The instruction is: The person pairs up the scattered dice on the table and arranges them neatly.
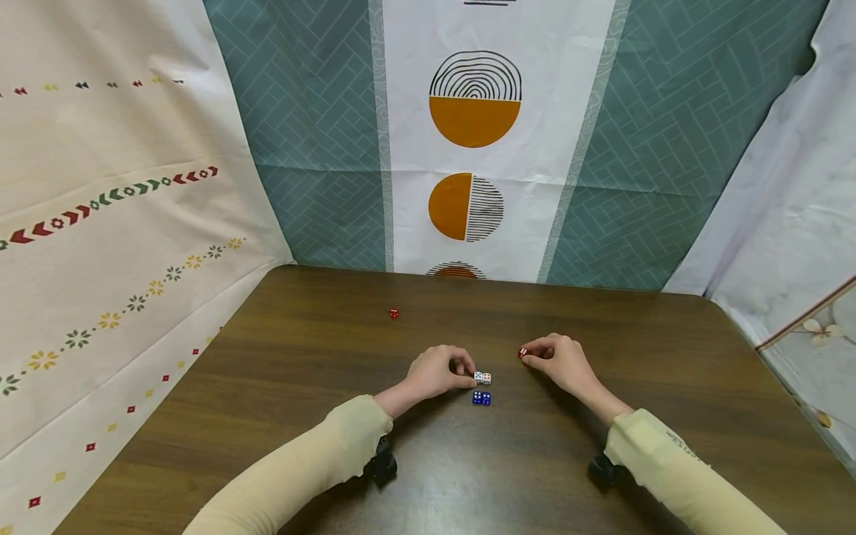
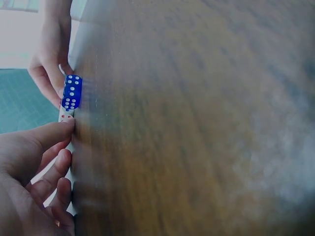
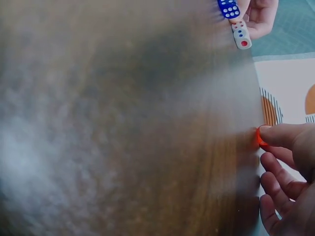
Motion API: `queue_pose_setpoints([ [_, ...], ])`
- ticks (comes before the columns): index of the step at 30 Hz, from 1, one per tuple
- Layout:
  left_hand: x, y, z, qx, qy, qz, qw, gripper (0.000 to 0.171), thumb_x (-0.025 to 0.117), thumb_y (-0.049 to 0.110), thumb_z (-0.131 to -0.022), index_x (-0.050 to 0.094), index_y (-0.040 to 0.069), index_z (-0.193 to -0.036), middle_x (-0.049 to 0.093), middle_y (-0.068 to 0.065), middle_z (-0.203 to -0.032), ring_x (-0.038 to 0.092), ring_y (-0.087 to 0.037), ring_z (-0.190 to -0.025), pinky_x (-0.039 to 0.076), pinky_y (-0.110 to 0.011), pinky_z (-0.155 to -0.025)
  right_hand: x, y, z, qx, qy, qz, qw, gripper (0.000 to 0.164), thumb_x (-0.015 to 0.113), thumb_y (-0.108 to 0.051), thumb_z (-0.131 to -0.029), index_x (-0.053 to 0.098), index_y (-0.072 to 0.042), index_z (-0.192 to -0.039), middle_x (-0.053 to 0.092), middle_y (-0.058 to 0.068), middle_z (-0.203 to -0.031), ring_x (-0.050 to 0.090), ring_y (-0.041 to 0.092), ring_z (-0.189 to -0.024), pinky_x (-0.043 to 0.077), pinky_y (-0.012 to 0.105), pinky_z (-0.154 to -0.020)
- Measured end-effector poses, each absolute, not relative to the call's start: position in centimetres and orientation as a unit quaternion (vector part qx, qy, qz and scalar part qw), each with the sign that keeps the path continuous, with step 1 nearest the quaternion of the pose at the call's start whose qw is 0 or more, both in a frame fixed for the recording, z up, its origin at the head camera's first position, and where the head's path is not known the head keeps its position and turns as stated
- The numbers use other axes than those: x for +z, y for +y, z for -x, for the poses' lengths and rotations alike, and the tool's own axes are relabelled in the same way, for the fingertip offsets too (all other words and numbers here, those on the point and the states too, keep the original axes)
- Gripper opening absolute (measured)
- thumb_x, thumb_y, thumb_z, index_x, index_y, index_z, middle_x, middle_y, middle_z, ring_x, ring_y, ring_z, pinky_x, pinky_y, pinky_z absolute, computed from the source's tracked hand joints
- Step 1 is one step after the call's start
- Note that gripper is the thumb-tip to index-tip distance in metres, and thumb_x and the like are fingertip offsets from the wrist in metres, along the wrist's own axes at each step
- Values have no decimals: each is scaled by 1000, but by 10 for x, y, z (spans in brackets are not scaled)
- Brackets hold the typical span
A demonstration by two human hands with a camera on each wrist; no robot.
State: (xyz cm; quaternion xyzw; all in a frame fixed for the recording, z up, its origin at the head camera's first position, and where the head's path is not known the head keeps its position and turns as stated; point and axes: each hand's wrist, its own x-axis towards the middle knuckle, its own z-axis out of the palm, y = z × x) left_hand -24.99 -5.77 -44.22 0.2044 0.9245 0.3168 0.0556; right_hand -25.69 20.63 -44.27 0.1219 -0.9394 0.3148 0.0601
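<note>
Two white dice (image 1: 482, 378) stand side by side near the middle of the table, just beyond two blue dice (image 1: 481, 398) that also sit together. My left hand (image 1: 439, 371) pinches the left white die between thumb and finger; in the left wrist view the thumb (image 2: 58, 132) lies against its dotted face. To the right, my right hand (image 1: 560, 362) holds a red die (image 1: 523, 353) by thumb and fingertips, at the tabletop. The right wrist view shows that red die (image 3: 261, 136) partly covered by the thumb, apart from the white dice (image 3: 241, 35).
Another red die (image 1: 394, 313) lies farther back on the brown wooden table (image 1: 321, 327), left of both hands. Patterned cloth (image 1: 314, 148) hangs along the table's back edge, and pale cloths stand at both sides. A dark strap-on device is under each wrist.
</note>
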Motion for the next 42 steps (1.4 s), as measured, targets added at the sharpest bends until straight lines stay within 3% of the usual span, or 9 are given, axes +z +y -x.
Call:
queue_pose_setpoints([
  [42,-443,-59,249,318,923,-211,51,13,82,32,-81,72,26,-88,56,13,-73,47,-5,-67,31,-23,-54,-445,182,259,315,-938,-138,41,17,75,-18,-87,78,-12,-103,71,3,-92,56,12,-77,45,25,-68],
])
